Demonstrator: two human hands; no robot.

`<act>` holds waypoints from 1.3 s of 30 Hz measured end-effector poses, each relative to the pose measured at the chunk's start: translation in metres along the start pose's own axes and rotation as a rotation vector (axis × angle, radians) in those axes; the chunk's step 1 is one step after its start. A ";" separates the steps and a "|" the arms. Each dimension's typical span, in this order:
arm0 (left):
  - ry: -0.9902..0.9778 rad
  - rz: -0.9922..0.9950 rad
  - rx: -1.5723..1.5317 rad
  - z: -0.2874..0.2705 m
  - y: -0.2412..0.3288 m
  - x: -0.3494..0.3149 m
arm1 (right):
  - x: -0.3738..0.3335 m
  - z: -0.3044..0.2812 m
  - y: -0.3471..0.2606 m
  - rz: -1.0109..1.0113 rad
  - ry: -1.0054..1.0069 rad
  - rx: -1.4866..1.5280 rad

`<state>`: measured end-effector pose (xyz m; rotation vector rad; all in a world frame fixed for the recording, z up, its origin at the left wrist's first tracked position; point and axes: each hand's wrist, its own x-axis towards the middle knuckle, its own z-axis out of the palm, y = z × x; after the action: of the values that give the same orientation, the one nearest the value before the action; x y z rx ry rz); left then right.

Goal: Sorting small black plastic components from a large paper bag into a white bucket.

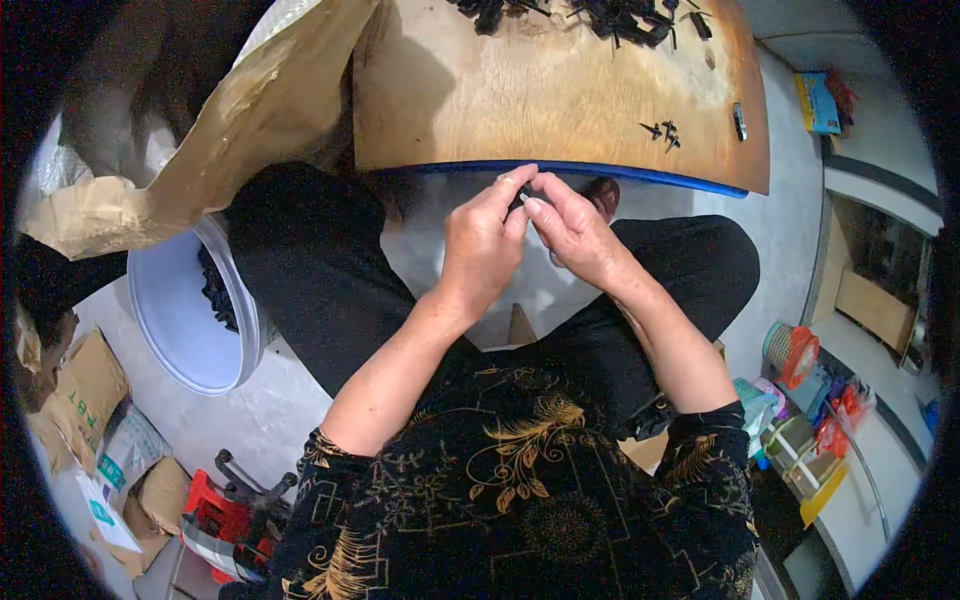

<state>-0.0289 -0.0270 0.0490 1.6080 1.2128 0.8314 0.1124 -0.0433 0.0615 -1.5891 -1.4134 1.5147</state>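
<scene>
My left hand (478,240) and my right hand (582,238) meet in front of the wooden board's near edge, above my lap. Thumbs and fingers of both are closed in a pinch, fingertips nearly touching. A bit of something small and dark shows between them, too hidden by the fingers to name. On the wooden board (530,105) lies a heap of black plastic-looking parts (635,22) at the far side. Several small black pointed pieces (668,134) rest nearer on the right, with a small shiny dark object (740,122) by the right edge.
A blue strip (560,172) runs along the board's near edge. Left of me stands a white tub (165,320) with black parts inside, below a big brown sack (250,110). Packages (90,390) and a red-and-black item (215,515) sit lower left; colourful bags (840,420) lie right.
</scene>
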 end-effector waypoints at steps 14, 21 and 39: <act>-0.025 0.131 0.314 0.005 -0.014 0.002 | 0.021 0.008 0.031 0.039 -0.030 0.057; -0.086 -0.211 -0.298 -0.009 0.003 0.008 | 0.001 -0.007 0.023 -0.036 0.133 -0.028; -0.420 -0.411 -0.922 -0.014 0.000 0.004 | -0.016 -0.020 0.008 -0.070 0.019 0.478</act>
<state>-0.0402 -0.0197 0.0534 0.6893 0.6502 0.5992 0.1360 -0.0551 0.0657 -1.2432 -0.9850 1.6370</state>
